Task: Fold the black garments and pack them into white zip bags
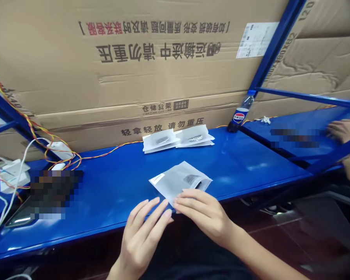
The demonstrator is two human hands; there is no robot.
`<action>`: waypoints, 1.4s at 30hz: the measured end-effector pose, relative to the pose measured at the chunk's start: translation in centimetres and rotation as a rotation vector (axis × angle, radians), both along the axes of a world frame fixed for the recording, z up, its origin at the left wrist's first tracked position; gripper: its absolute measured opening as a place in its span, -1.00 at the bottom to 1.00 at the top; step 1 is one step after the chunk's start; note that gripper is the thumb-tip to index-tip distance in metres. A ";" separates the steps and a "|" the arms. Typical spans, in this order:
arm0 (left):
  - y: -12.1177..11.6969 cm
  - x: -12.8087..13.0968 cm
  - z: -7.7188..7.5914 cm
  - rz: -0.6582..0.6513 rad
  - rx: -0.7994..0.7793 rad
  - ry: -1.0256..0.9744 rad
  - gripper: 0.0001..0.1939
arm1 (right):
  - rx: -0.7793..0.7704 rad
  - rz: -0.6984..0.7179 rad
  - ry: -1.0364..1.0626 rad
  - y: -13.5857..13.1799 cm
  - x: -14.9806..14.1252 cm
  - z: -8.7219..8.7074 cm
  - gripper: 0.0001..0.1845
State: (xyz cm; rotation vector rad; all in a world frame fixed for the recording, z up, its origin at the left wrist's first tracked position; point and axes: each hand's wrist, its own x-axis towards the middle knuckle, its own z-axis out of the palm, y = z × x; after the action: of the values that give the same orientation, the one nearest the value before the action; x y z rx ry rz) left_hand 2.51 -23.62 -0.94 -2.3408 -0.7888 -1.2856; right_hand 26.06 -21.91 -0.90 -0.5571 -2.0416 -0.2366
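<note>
A frosted white pouch [173, 177] lies at the front edge of the blue shelf, turned so that one corner points at me. A dark item with grey printing shows through its right side. My right hand [208, 214] grips the near right edge of this pouch, its fingers on top and its thumb out of sight. Beside the near corner is my left hand [142, 235], fingers stretched out and slightly apart, holding nothing. Farther back, two small groups of similar pouches lie side by side, the left pouches [160, 140] and the right pouches [194, 137], each with something dark inside.
Cardboard [163, 81] with printed text stands behind the blue shelf [113, 182]. A cola bottle [241, 112] leans near the blue post. Cables, white adapters [14, 177] and a blurred-out tablet-like device [54, 194] are at left. Another person's hand [345, 130] is at far right.
</note>
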 end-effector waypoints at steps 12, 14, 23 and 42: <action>-0.9 0.0 1.0 0.183 0.043 -0.115 -0.72 | 0.083 -0.123 0.013 0.7 2.1 -0.8 -0.62; -1.0 -0.9 1.0 0.266 0.052 -0.182 -0.72 | 0.085 -0.193 0.036 1.6 4.2 -1.6 -0.53; 0.2 -2.1 -2.3 0.302 -0.021 -0.387 -0.56 | -0.172 -0.280 -0.224 2.7 2.4 -1.4 -0.39; 2.6 -4.9 -4.9 0.674 -0.262 -0.030 -0.69 | -0.449 -0.318 -0.617 21.3 -17.5 1.9 -0.32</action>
State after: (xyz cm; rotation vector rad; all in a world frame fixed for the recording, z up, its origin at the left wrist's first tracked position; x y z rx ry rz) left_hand -2.39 -21.07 -5.81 -1.9447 -1.6562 -0.9546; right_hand 8.53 -0.57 1.02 -1.2097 -2.6162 -0.1444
